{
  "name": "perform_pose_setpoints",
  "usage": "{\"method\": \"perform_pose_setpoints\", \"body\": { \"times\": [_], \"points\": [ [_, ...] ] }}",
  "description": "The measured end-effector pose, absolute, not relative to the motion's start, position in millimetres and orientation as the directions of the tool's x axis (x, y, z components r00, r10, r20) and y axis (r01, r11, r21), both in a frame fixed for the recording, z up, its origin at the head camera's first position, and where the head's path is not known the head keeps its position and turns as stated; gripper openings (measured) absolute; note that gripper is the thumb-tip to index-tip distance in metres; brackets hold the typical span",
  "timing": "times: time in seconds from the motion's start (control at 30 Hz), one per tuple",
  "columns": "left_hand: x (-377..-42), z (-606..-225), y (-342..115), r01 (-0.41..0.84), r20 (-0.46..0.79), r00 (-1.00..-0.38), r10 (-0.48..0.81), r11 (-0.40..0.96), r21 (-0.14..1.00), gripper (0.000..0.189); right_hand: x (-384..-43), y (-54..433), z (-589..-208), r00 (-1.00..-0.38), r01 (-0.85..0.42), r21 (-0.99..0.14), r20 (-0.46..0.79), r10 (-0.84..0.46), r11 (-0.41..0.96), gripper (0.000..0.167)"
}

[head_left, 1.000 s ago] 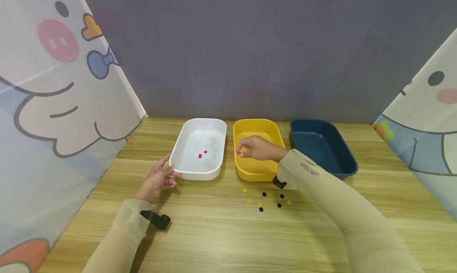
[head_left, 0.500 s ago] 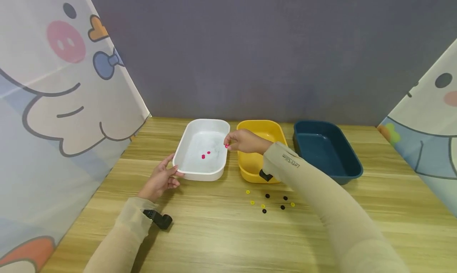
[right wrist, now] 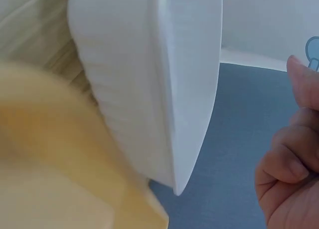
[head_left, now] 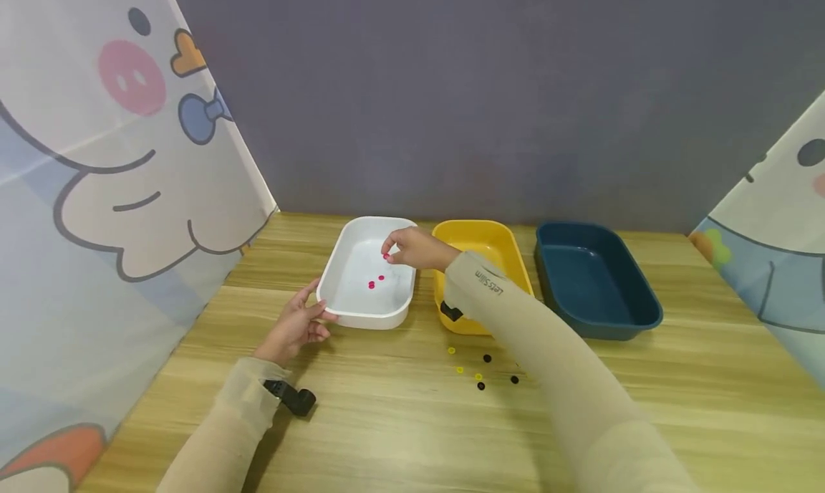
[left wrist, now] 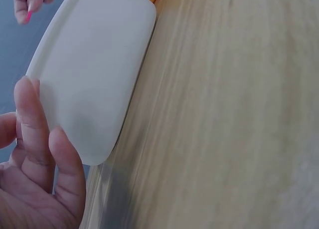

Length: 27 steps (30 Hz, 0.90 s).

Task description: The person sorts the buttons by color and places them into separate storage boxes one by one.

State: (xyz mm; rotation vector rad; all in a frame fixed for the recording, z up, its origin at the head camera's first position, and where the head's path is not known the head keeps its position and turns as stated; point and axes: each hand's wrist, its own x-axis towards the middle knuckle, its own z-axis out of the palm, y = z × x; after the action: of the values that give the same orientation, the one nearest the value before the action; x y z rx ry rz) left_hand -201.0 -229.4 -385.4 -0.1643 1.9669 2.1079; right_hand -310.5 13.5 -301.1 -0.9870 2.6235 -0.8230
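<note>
My right hand reaches over the white tray, pinching a small red button between thumb and fingertips. In the left wrist view the same button appears as a pink-red sliver at the fingertips. Several red buttons lie on the tray floor below. At the tray's near left corner, my left hand holds the rim between thumb and fingers. The right wrist view shows the curled fingers of my right hand beside the tray wall; the button is hidden there.
To the right stand a yellow tray, partly covered by my right sleeve, and a dark blue tray. Loose yellow buttons and black buttons lie on the wooden table in front. A grey partition rises behind the trays.
My right hand has moved left with the red button, from above the yellow tray to above the white one. My left hand stays at the white tray's corner. The head view has shifted slightly.
</note>
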Motion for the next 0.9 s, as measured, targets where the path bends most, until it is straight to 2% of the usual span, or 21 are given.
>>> {"method": "perform_pose_setpoints", "body": {
  "times": [0.23,0.4,0.9],
  "points": [
    [-202,-384,-229,-0.258,-0.252,-0.963,0.097,-0.053,0.965,0.060,-322,-13,-298,-0.753,-0.572,-0.549,0.054,-0.656,0.610,0.017],
    [-200,-385,-227,-0.260,-0.255,-0.963,0.090,-0.050,0.964,0.060,-326,-30,-301,-0.747,-0.576,-0.550,0.055,-0.663,0.604,0.019],
    [-200,-387,-227,-0.269,-0.266,-0.962,0.064,-0.041,0.962,0.059,-335,-56,-300,-0.784,-0.505,-0.666,0.089,-0.614,0.548,0.022]
  ]
}}
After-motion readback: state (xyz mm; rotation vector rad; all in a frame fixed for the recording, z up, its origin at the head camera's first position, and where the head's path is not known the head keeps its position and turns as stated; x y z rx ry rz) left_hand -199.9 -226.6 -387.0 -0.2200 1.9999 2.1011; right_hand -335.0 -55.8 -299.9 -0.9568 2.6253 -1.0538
